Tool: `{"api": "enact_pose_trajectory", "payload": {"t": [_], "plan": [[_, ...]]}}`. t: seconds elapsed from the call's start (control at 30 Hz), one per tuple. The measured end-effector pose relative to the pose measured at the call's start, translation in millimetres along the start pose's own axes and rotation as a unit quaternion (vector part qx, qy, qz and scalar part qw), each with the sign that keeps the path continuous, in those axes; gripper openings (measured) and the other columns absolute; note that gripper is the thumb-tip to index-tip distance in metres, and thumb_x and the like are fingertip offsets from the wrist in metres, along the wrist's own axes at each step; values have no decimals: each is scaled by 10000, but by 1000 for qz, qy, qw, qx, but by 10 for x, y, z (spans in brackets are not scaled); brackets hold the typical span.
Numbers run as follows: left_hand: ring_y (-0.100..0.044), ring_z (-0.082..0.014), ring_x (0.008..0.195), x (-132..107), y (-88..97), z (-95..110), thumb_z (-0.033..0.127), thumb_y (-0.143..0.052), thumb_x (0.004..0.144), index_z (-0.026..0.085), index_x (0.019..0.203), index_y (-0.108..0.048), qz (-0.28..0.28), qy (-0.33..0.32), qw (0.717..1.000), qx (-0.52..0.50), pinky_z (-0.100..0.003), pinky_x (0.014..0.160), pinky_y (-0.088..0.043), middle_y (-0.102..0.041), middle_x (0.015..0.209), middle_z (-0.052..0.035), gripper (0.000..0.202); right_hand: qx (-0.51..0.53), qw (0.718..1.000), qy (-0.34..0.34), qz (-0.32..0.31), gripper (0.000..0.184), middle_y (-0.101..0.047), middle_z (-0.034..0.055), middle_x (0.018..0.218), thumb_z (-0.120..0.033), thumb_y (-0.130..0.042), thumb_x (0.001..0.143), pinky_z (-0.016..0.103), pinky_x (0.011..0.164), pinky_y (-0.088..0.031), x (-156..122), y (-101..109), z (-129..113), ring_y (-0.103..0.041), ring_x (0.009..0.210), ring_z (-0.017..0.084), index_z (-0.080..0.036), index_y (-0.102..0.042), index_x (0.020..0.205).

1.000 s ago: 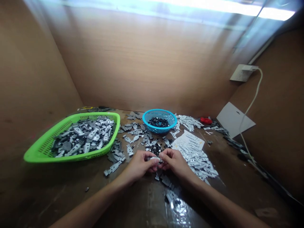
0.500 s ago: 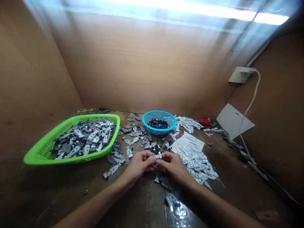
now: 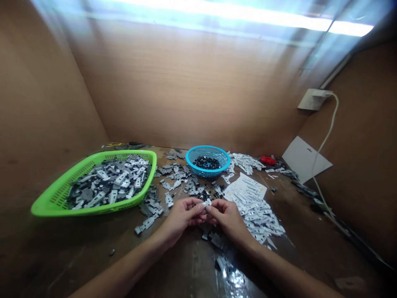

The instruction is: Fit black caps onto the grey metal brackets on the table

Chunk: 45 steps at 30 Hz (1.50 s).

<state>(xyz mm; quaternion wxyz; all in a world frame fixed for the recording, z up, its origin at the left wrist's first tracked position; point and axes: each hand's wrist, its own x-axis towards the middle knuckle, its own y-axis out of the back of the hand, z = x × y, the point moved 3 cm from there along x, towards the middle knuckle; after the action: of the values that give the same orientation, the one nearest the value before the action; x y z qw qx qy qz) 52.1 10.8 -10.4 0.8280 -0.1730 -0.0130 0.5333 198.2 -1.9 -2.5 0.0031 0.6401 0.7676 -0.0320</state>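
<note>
My left hand (image 3: 182, 217) and my right hand (image 3: 228, 215) meet above the middle of the brown table (image 3: 77, 248). Both pinch one small white-grey plastic part (image 3: 204, 204) between their fingertips. Loose grey parts (image 3: 214, 238) lie on the table just under my hands. A pile of white parts (image 3: 259, 215) spreads to the right of my right hand, partly on a white sheet (image 3: 245, 186). Grey parts and small black pieces (image 3: 186, 182) are scattered just beyond my fingers.
A green basket (image 3: 49, 203) full of grey parts stands at the left. A small blue basket (image 3: 207, 160) with black pieces sits at the back centre. Brown board walls close in three sides. A wall socket (image 3: 313, 99) with a white cable hangs at the right; a red object (image 3: 268, 160) lies behind.
My hands have kept working the small part between the fingertips and shifted slightly; the view has tilted a little. Nothing else on the table moved.
</note>
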Motion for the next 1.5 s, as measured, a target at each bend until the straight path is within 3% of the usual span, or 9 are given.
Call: {"api": "enact_pose_trajectory", "payload": {"t": [0.37, 0.73, 0.83, 0.93, 1.03, 1.17, 1.23, 1.37, 1.5], "plan": [[-608, -145, 702, -8, -30, 34, 395, -595, 742, 123, 880, -581, -13, -14, 993, 114, -255, 648, -463, -636, 762, -63, 305, -6, 999, -27, -43, 281, -624, 37, 689, -410, -595, 752, 229, 551, -437, 67, 124, 44, -588, 628, 139, -130, -580, 784], [-556, -122, 633, -105, -122, 190, 352, -533, 777, 138, 841, -572, 33, -135, 966, 218, -217, 582, -426, -601, 690, -15, 227, -191, 971, 131, 54, 246, -552, 4, 674, -364, -454, 857, 230, 579, -389, -102, -32, -142, -507, 641, 130, -164, -544, 746], [-548, -123, 642, -151, -132, 327, 336, -509, 786, 158, 814, -591, 63, -170, 922, 342, -206, 562, -395, -610, 705, -13, 198, -224, 963, 144, 36, 215, -603, 22, 786, -356, -459, 854, 245, 634, -415, -98, -9, -172, -545, 722, 153, -180, -581, 845], [-553, -129, 681, -215, -19, 611, 311, -477, 802, 178, 832, -592, 150, -242, 842, 458, -217, 603, -395, -616, 758, -16, 178, -236, 953, 180, 67, 254, -593, 45, 1027, -339, -469, 847, 275, 750, -431, -77, 115, -235, -548, 898, 182, -211, -547, 1052], [-568, -152, 776, -299, 322, 973, 297, -456, 810, 195, 875, -574, 275, -282, 749, 533, -243, 695, -417, -612, 864, -29, 169, -235, 941, 206, 127, 315, -559, 64, 1113, -334, -457, 847, 306, 805, -428, -43, 279, -279, -532, 962, 197, -213, -500, 1135], [-536, -238, 939, -431, 882, 1258, 315, -526, 749, 186, 1029, -541, 403, -239, 606, 643, -342, 831, -395, -572, 1013, -78, 309, -233, 937, 205, 160, 341, -565, 82, 1082, -344, -443, 844, 329, 770, -444, 8, 404, -259, -551, 895, 203, -200, -490, 1150], [-492, -252, 1039, -497, 1008, 1234, 331, -524, 755, 176, 1107, -500, 387, -250, 575, 676, -359, 897, -364, -534, 1095, -98, 385, -234, 936, 212, 159, 348, -567, 86, 1075, -344, -441, 841, 334, 763, -444, 17, 410, -244, -552, 881, 204, -194, -492, 1150], [-505, -229, 1017, -596, 969, 969, 325, -447, 814, 194, 1097, -502, 266, -237, 585, 729, -352, 883, -379, -555, 1079, -80, 317, -242, 933, 220, 150, 340, -573, 79, 1053, -338, -436, 841, 320, 733, -442, 2, 381, -240, -554, 841, 195, -197, -499, 1144], [-480, -231, 1067, -669, 938, 838, 167, -423, 787, 225, 1140, -489, 229, -221, 553, 770, -379, 926, -337, -555, 1105, -74, 364, -247, 930, 226, 150, 335, -574, 72, 1049, -330, -434, 842, 314, 730, -439, -17, 368, -257, -555, 823, 185, -199, -499, 1144]]}}
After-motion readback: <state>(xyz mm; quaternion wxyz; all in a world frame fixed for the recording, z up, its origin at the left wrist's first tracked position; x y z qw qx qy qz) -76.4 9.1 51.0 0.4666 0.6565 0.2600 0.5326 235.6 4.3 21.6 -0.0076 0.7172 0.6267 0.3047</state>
